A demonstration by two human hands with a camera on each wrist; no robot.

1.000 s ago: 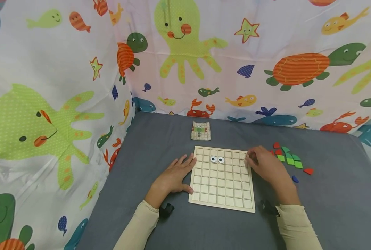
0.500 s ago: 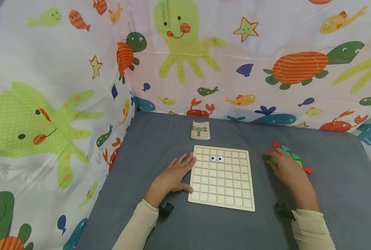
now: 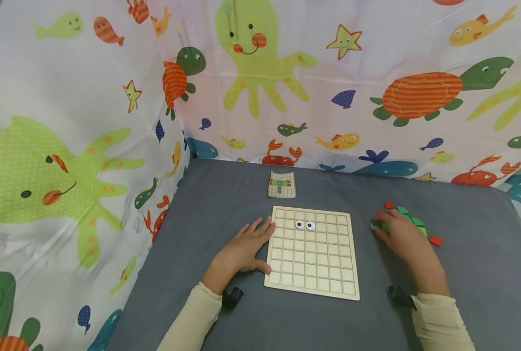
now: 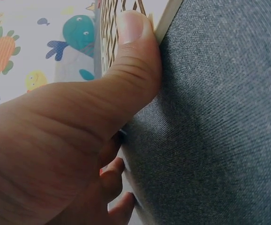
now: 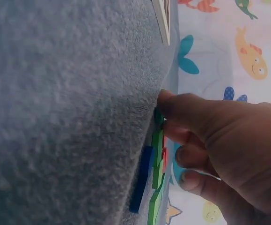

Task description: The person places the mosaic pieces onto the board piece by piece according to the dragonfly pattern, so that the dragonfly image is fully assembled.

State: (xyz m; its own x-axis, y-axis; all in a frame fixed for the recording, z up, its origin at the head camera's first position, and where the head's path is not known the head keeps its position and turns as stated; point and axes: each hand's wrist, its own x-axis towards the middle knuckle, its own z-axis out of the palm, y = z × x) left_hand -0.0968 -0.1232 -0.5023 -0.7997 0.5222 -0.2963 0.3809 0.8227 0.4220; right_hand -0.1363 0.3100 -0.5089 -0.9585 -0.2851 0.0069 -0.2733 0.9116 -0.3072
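A square wooden grid board (image 3: 311, 261) lies on the grey cloth, with two round eye pieces (image 3: 305, 225) in its upper cells. My left hand (image 3: 244, 249) rests along the board's left edge, fingers spread; in the left wrist view its thumb (image 4: 134, 42) presses on the board's corner. To the right of the board, my right hand (image 3: 404, 240) is at the loose pieces. Its thumb and finger pinch a small dark green piece (image 5: 158, 115), mostly covered by the fingertips. Light green pieces (image 5: 157, 159) and a blue piece (image 5: 142, 180) lie beneath and beside that hand.
Behind the board stands a small pattern card (image 3: 282, 185) with a coloured grid figure. Red pieces (image 3: 435, 241) and green pieces (image 3: 417, 221) lie around the right hand, some hidden by it. A curtain (image 3: 260, 131) printed with sea animals borders the table's back and left.
My right hand has left the board's upper right edge, moved right to the loose pieces, and now pinches a dark green one. The left hand stays on the board's edge.
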